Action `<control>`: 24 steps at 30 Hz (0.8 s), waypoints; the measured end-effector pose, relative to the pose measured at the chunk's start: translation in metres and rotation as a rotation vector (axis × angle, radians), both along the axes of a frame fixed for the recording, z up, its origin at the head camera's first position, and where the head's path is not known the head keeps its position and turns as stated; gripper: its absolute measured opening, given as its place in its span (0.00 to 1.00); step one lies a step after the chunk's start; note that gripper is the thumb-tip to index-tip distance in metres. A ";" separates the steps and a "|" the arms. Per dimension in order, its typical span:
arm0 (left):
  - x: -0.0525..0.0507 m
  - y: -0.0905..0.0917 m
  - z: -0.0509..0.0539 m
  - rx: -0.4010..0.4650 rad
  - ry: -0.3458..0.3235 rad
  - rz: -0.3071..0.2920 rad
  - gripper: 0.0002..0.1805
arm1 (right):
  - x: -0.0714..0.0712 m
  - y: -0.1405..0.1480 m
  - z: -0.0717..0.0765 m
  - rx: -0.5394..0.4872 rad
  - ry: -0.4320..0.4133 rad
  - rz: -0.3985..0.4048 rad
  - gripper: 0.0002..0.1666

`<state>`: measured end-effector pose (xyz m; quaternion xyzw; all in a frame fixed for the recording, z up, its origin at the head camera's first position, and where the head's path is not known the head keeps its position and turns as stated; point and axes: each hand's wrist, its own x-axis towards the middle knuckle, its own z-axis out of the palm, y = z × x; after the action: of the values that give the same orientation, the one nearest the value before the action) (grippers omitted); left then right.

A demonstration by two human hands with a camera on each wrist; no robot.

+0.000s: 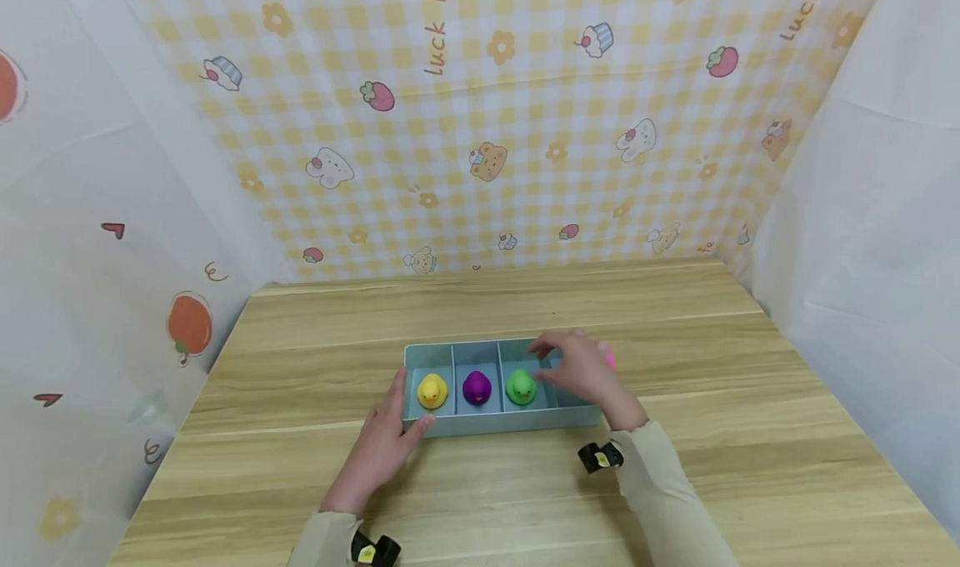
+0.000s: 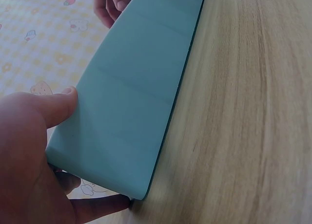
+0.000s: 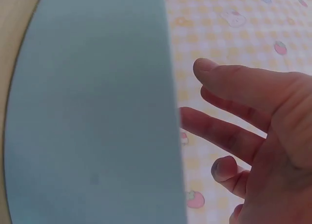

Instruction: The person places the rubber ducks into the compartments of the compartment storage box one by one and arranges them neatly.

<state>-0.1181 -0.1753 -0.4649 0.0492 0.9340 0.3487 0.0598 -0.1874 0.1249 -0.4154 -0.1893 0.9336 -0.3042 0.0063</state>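
Observation:
A blue-grey divided tray [image 1: 502, 421] sits on the table, its compartments side by side. Toy ducks stand in three of them: a yellow duck [image 1: 432, 392], a purple duck [image 1: 477, 388] and a green duck [image 1: 521, 388]. My left hand [image 1: 386, 434] holds the tray's left end, thumb at the front rim and fingers along the end wall. Above the tray's right part is my right hand [image 1: 581, 371], close to the green duck, its fingers loosely bent with nothing between them in the right wrist view. A pink thing [image 1: 611, 357] shows just past that hand, mostly hidden by it.
The wooden table [image 1: 330, 317] runs back to a yellow checked cloth [image 1: 450, 133] with cartoon prints. White cloths [image 1: 847, 217] hang at both sides. The tray's front wall [image 2: 126, 87] fills much of the left wrist view.

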 end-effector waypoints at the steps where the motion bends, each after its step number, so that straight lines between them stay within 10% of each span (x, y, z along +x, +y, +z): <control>1: 0.000 0.000 0.000 -0.002 0.001 0.000 0.46 | 0.000 0.002 0.001 -0.007 0.007 -0.003 0.18; 24: -0.001 -0.002 -0.001 0.004 -0.021 -0.004 0.47 | 0.003 0.076 -0.001 -0.166 0.004 -0.214 0.15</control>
<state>-0.1193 -0.1768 -0.4661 0.0476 0.9325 0.3511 0.0701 -0.1842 0.2010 -0.4168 -0.0891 0.9200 -0.3790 -0.0440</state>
